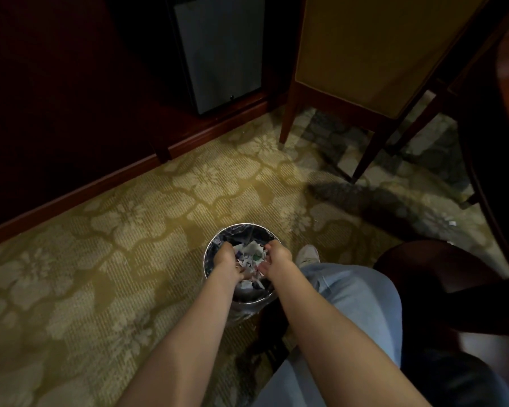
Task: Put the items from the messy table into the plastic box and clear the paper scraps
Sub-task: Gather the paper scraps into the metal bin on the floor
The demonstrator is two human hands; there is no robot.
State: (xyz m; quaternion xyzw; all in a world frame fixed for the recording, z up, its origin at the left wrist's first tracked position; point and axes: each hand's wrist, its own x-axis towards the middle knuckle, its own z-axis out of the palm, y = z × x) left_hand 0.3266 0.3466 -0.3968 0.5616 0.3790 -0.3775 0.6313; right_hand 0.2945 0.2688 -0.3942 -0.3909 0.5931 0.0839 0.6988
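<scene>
White paper scraps (pixel 252 254) sit bunched between both hands above the wastebasket (pixel 215 245). The left hand (pixel 225 257) and right hand (pixel 276 255) curl closed around them.

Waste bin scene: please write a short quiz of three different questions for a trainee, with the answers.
1. True or false: both hands are over the round waste bin.
2. What lies between the left hand and the right hand? A) a plastic box B) paper scraps C) a cup
3. What kind of floor does the bin stand on?

Key:
1. True.
2. B. The scraps are bunched between the two hands, above the bin's opening.
3. A patterned carpet with a floral design.
</scene>
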